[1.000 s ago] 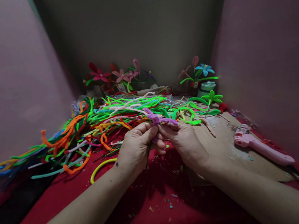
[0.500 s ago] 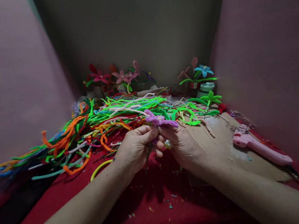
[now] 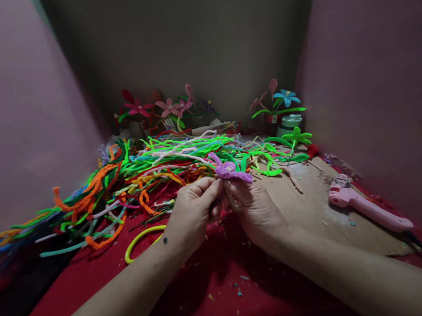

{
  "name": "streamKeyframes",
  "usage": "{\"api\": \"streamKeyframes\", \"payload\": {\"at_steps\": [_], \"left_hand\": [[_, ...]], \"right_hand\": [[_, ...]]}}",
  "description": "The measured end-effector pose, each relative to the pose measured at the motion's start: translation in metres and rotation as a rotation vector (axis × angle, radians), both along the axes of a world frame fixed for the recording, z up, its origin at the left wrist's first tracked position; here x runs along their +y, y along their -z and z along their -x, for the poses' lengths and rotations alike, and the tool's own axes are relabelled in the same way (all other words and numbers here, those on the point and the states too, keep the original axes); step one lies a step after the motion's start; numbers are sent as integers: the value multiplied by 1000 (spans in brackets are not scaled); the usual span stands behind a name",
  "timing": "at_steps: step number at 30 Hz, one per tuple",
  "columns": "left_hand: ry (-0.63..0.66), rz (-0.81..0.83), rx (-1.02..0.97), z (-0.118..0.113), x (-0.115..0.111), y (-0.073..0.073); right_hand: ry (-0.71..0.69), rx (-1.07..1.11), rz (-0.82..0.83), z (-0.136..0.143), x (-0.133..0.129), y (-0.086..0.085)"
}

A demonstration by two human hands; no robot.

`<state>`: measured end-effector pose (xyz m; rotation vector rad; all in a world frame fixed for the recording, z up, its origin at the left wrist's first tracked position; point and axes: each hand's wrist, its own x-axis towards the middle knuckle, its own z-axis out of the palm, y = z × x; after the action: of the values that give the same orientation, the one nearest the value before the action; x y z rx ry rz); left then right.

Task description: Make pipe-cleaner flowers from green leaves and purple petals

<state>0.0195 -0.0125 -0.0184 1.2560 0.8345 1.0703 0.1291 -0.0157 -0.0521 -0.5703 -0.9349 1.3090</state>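
A purple pipe-cleaner flower (image 3: pixel 232 169) with a pale centre is held up in front of me over the red cloth. My right hand (image 3: pixel 259 206) is closed on its underside, fingers curled beneath the petals. My left hand (image 3: pixel 198 207) pinches at the flower's near left side, thumb against forefinger, right beside the other hand's fingertips. What lies between the left fingertips is hidden. Behind both hands spreads a heap of pipe cleaners (image 3: pixel 179 154) in green, pink, orange and other colours.
A pink glue gun (image 3: pixel 369 206) lies on a cardboard sheet (image 3: pixel 313 211) at the right. Yellow ring-shaped handles (image 3: pixel 136 241) sit by my left wrist. Finished flowers (image 3: pixel 168 109) stand along the back, with a blue flower (image 3: pixel 287 97) above a pale green jar (image 3: pixel 290 123). Scraps dot the red cloth (image 3: pixel 200 306).
The flower has tilted and shifted slightly right, its petals turned a little. The fingers of both hands have drawn closer under it, and more of the yellow handle shows.
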Motion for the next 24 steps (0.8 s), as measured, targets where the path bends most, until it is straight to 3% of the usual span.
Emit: {"api": "streamKeyframes", "payload": {"at_steps": [8,15,19,22,24], "left_hand": [[126,252,-202,8,7,-1],[133,331,-172,5,3,-3],[88,156,-129,0,-2,-3],[-40,-70,-33,-4,-5,-2],[-157,-266,135,-4,-7,2]], "right_hand": [[-99,41,33,1,-2,1],[-62,99,69,4,-4,-3],[-142,113,86,3,-6,-7],[-130,157,72,3,-6,-10],[-86,197,85,3,-6,-12]]}}
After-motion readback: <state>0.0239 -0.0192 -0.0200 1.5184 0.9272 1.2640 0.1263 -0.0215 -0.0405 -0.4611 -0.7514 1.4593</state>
